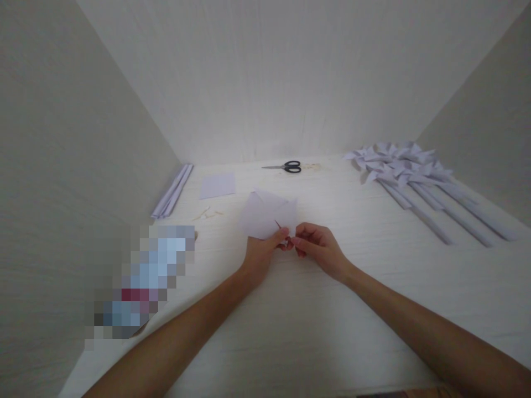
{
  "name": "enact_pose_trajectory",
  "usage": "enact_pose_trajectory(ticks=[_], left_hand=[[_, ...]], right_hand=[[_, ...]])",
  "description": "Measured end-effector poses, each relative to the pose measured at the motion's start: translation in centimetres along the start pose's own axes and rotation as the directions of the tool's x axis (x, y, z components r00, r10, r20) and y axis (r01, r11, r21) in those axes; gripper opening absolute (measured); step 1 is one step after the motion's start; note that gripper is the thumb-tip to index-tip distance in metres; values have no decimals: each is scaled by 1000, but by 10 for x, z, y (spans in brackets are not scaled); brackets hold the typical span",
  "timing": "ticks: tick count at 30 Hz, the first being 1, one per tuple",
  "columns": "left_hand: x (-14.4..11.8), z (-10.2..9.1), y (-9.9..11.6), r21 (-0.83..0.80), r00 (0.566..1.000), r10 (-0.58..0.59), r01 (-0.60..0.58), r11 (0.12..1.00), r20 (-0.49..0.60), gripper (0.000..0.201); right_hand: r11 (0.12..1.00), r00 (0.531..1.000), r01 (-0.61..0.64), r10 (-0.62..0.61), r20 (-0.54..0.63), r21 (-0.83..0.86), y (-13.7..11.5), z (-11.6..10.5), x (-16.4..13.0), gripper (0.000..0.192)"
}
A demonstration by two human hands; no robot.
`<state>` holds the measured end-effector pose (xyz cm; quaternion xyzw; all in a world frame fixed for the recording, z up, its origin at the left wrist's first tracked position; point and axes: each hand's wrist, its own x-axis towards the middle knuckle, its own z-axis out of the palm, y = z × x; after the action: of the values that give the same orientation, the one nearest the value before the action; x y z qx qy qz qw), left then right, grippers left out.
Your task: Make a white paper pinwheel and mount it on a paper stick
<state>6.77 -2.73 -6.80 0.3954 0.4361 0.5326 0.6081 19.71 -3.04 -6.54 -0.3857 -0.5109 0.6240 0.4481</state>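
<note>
My left hand (265,251) is closed on the near edge of a white sheet of paper (263,213), thumb on top. The sheet has diagonal slits or folds near its far corners, and a thin dark line, perhaps a slit, runs towards my thumb. Beside it, my right hand (319,246) is closed with thumb and finger pinched together, close to the left fingertips at the sheet's near right corner. Whatever sits between those fingertips is too small to make out.
Black-handled scissors (290,167) lie at the back. A flat paper square (218,185) and rolled paper sticks (173,190) are at left, above thin scraps (209,213) and a blurred-out object (149,276). Several paper pinwheels (400,166) on sticks lie at right. Walls enclose the table.
</note>
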Motion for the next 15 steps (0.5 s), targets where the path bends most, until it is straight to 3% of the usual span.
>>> enact_pose_trajectory(ticks=[15], left_hand=[[3, 0, -2, 16, 999, 38, -38, 999, -3, 15]], right_hand=[[993, 997, 72, -71, 11, -96, -2, 0, -1, 10]])
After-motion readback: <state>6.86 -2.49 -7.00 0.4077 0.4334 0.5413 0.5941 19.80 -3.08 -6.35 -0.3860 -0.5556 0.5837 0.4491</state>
